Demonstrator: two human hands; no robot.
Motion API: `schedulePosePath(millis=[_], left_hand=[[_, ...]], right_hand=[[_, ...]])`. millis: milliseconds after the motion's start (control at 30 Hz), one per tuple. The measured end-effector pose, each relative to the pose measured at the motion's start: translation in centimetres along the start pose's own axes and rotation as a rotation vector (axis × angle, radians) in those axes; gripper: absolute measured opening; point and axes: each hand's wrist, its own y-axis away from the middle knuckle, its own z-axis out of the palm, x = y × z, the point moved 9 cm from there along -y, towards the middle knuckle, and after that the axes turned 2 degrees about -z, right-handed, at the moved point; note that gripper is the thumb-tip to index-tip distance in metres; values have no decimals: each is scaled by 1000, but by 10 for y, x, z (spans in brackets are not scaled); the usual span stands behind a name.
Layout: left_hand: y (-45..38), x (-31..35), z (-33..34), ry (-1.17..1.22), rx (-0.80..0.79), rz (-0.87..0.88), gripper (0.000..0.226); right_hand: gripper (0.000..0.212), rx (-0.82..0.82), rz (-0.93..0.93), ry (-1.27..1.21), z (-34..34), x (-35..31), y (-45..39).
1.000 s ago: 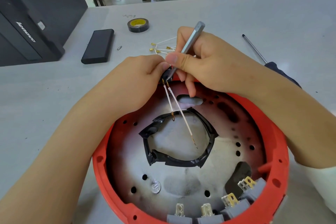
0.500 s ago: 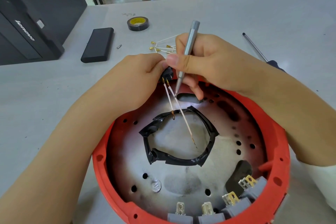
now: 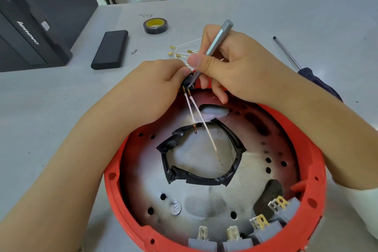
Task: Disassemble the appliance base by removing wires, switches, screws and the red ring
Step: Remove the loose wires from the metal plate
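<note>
Just between hands: black switch.

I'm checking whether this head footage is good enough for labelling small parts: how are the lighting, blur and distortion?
Head view: soft, even light with faint shadows; hazy glare on the round bare-metal plate inside the red plastic ring; wide-angle bending bows the grey table's far edge; both hands, left and right, look sharp; the thin silver screwdriver's tip is hidden.
</note>
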Motion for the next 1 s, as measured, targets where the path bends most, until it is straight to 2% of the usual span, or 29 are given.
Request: schedulePosePath(millis=[400, 567, 767, 1000], left_hand=[[0, -1, 1, 9, -4, 4, 35], [0, -1, 0, -13, 0, 10, 35], [0, -1, 1, -17, -1, 17, 33], [0, -1, 1, -31, -3, 32, 33]], right_hand=[[25, -128, 55, -90, 11, 8, 1], [25, 2, 40, -176, -1, 7, -1], [25, -8, 22, -97, 2, 6, -2], [20, 55, -54, -220, -6, -7, 1]])
